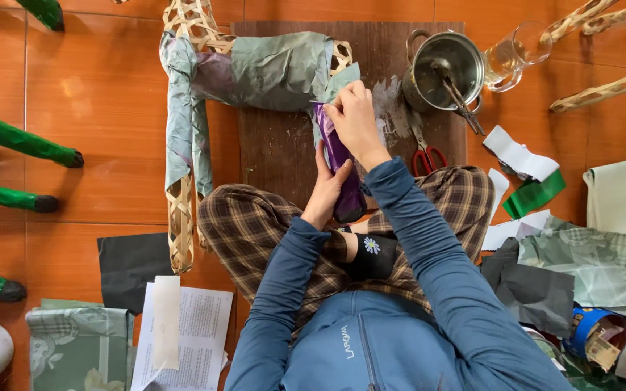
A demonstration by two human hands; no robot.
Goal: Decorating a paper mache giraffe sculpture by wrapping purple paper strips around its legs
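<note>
Both hands are working at the centre of the frame: the left hand (325,190) is gripping a purple-wrapped leg (340,170) of the woven bamboo frame (182,210), steadying it, while the right hand (354,119) is pinching grey-green paper (277,69) against its top, apparently pressing it flat. Red-handled scissors (426,153) and a metal pot (447,69) are lying within reach at upper right, on the dark board (277,152).

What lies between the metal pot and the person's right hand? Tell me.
In the head view, a pale glue-smeared patch of the dark board lies between the metal pot and the right hand. Red-handled scissors lie just below that stretch.
</note>
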